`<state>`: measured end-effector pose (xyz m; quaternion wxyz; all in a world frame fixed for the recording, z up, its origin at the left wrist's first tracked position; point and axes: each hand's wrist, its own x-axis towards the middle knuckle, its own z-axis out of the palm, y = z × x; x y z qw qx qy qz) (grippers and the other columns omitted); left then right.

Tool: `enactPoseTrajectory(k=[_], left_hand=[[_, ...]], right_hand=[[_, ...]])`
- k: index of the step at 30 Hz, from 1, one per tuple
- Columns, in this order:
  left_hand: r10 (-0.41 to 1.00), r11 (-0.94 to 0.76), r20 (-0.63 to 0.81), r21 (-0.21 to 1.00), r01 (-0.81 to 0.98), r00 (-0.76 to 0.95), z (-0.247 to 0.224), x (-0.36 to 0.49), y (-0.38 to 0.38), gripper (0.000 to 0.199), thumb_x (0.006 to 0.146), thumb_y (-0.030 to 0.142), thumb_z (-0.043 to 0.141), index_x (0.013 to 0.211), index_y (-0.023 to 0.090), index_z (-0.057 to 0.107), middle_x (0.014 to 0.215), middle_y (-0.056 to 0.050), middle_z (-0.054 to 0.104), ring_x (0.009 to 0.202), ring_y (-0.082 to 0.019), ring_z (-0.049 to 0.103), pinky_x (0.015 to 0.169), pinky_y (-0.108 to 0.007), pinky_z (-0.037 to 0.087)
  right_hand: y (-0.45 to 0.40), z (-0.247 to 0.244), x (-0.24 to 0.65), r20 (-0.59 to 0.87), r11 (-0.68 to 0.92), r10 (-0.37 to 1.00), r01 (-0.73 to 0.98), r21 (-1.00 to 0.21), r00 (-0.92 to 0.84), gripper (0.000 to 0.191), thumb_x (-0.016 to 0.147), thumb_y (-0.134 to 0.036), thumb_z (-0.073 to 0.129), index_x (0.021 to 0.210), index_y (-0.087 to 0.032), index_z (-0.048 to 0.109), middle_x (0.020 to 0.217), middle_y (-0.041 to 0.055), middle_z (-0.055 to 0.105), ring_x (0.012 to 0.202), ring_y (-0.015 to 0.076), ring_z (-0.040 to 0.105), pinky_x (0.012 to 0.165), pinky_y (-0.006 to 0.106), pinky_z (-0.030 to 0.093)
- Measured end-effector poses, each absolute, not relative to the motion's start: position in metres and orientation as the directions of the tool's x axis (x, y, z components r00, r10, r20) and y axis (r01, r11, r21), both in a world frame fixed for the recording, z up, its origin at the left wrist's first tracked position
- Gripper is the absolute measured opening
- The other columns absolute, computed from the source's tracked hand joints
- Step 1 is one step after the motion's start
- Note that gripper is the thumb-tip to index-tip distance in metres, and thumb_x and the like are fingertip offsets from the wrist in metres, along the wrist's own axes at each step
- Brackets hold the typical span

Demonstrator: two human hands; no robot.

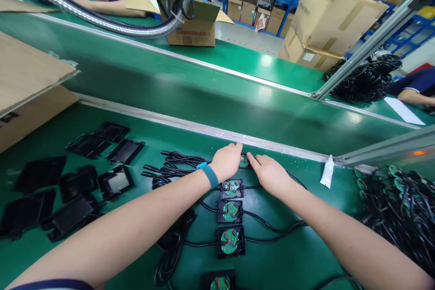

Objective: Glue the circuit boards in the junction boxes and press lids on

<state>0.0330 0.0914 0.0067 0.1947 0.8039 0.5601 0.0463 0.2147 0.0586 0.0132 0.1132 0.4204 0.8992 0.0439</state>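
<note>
Five boards (pixel 229 241) sit in cases (pixel 241 248) at lower centre, none lidded; a heap (pixel 403 204) of others lies lower right. Left hand (pixel 226 161) and right hand (pixel 270 174), fingers slightly bent, flank the topmost board (pixel 244 161), grip unclear.

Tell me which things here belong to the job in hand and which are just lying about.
Likely in the job:
farthest green-board housing, at the left hand and right hand
other housings in the row
black cables

Likely just lying about:
stacked cartons
open carton beyond the partition
</note>
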Motion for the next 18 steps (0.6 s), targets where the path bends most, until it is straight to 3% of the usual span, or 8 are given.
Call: enactPoseTrajectory(k=[5, 9, 15, 18], left_hand=[[0.913, -0.309, -0.15, 0.355, 0.882, 0.38, 0.005, 0.032, 0.089, 0.019, 0.097, 0.026, 0.051, 0.111, 0.015, 0.056, 0.101, -0.012, 0.067, 0.094, -0.025, 0.068, 0.076, -0.033, 0.051], [0.912, -0.313, -0.148, 0.353, 0.882, 0.382, 0.005, 0.032, 0.09, 0.018, 0.095, 0.026, 0.054, 0.109, 0.015, 0.056, 0.099, -0.012, 0.067, 0.093, -0.026, 0.068, 0.075, -0.033, 0.051], [0.912, -0.325, -0.115, 0.383, 0.865, 0.394, 0.007, 0.025, 0.093, 0.021, 0.091, 0.03, 0.061, 0.106, 0.016, 0.059, 0.102, -0.011, 0.067, 0.094, -0.026, 0.067, 0.079, -0.034, 0.05], [0.91, -0.273, -0.139, 0.507, 0.818, 0.39, 0.013, 0.006, 0.098, 0.031, 0.088, 0.037, 0.062, 0.11, 0.015, 0.06, 0.098, -0.011, 0.068, 0.09, -0.024, 0.066, 0.08, -0.033, 0.05]], right_hand=[[0.057, 0.006, 0.223, -0.094, 0.683, 0.729, 0.73, 0.021, -0.678, 0.048, 0.097, -0.008, 0.034, 0.141, -0.009, 0.053, 0.114, 0.0187, 0.061, 0.096, 0.0239, 0.054, 0.084, 0.037, 0.05], [0.057, 0.008, 0.217, -0.169, 0.639, 0.76, 0.77, 0.011, -0.628, 0.047, 0.096, -0.009, 0.038, 0.14, -0.013, 0.056, 0.11, 0.016, 0.06, 0.096, 0.0239, 0.053, 0.079, 0.034, 0.049], [0.057, 0.015, 0.211, -0.11, 0.634, 0.766, 0.773, -0.03, -0.633, 0.042, 0.1, -0.016, 0.035, 0.132, -0.011, 0.062, 0.149, 0.0218, 0.041, 0.12, 0.0306, 0.046, 0.092, 0.045, 0.048], [0.059, 0.015, 0.211, -0.079, 0.669, 0.733, 0.737, -0.098, -0.676, 0.038, 0.099, -0.017, 0.04, 0.126, -0.007, 0.066, 0.144, 0.0222, 0.048, 0.115, 0.0286, 0.05, 0.095, 0.046, 0.048]])
